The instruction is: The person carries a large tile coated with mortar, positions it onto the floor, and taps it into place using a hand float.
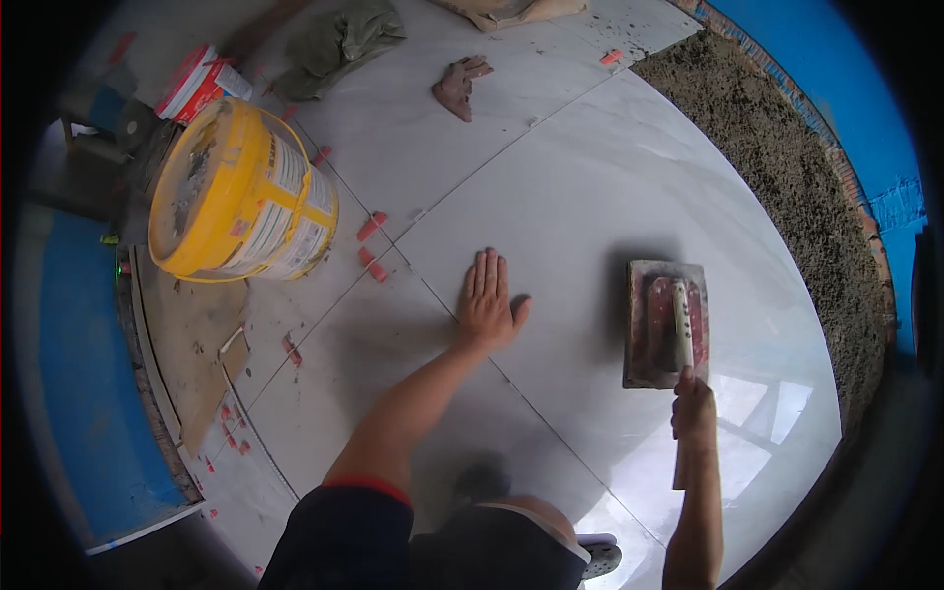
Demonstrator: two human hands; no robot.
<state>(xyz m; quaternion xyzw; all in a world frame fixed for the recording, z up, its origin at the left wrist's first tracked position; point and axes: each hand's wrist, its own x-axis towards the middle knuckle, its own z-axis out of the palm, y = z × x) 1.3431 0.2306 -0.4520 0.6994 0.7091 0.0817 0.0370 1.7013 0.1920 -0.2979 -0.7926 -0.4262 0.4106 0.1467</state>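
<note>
My left hand (487,310) lies flat on a large pale, glossy floor tile (580,206), fingers stretched forward and thumb apart. It holds nothing and sits close to the joint line between two tiles. Over to the right, my right hand (694,408) is closed round the handle of a rectangular hand float (664,324). The float has a worn, mortar-stained plate, a reddish middle and a whitish handle. A dark shadow falls on the tile beside its plate; whether the plate touches the tile I cannot tell.
A yellow bucket (246,192) stands at the left, a red-and-white tub (202,87) behind it. Red levelling wedges (372,225) sit along the joints. A brownish rag (460,88) lies at the far side. Rough mortar (757,128) borders the right edge, below a blue wall (875,88).
</note>
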